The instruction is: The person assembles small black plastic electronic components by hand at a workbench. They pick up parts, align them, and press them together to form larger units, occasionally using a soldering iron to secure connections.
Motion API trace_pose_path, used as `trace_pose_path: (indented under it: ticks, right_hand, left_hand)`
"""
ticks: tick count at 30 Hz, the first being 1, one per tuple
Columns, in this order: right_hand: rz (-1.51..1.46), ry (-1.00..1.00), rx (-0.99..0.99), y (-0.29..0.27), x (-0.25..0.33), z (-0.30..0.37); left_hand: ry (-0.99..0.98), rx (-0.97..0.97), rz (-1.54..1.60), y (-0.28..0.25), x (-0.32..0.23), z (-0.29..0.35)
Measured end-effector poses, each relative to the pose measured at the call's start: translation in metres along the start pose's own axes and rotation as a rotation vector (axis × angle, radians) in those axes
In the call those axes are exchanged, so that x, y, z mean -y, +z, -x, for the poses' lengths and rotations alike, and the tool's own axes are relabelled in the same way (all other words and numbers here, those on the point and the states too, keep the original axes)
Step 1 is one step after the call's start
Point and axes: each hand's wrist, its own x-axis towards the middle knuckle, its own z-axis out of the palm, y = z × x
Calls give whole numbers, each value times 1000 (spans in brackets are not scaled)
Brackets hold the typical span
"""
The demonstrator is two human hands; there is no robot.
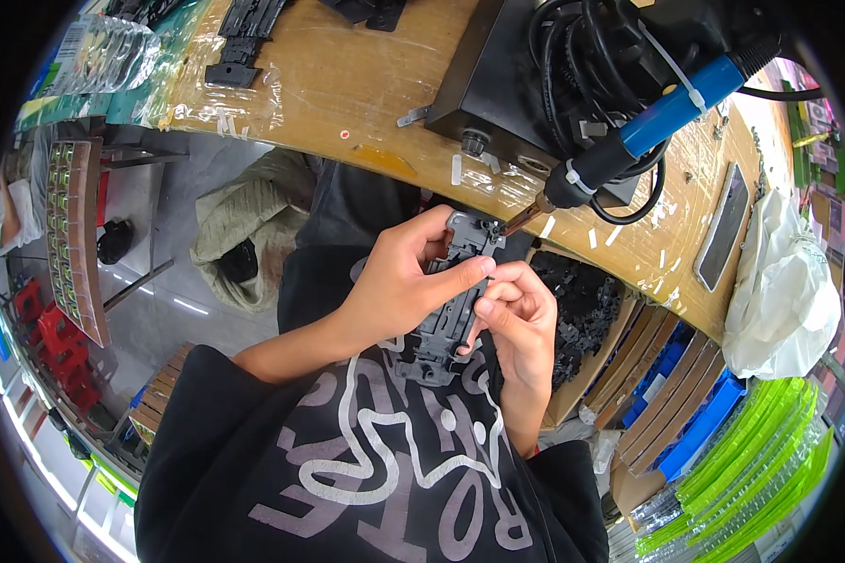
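A long dark grey moulded plastic part [444,328] is held up in front of my chest, its far end raised to the table's front edge. My left hand [408,280] is closed around its upper left side, with the thumb stretched across the face. The curled fingers and thumb of my right hand [518,317] press at its right edge; whether they also pinch something small cannot be made out. A soldering iron [678,111] with a blue grip points down, its copper-coloured tip at the part's upper end. Contact between tip and plastic is hard to judge.
Cables [573,70] coil over a black box [474,103] on the wooden table [338,75]. Similar plastic parts [244,42] lie at the far left. A box of small black pieces [577,300] stands below the table edge, near a white plastic bag [784,291] and stacked green trays [746,460].
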Motion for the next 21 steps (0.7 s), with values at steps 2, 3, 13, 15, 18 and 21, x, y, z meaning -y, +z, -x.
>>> trace_pose_path:
  ticks: [2, 3, 13, 15, 18, 21]
  right_hand:
    - [6, -5, 0, 0, 0, 0]
    - [3, -7, -2, -1, -1, 0]
    - [88, -7, -35, -3, 1, -1]
    - [171, 2, -67, -14, 1, -2]
    - [201, 13, -199, -58, -5, -5]
    - [149, -64, -442, -140, -29, -4]
  left_hand:
    - [-2, 2, -8, 0, 0, 0]
    - [-3, 4, -11, 0, 0, 0]
    - [20, 52, -185, -7, 4, -2]
    - [-60, 124, -432, -21, -5, -1]
    - [-55, 150, -768, -36, -30, 3]
    - [65, -24, -719, -48, -60, 15]
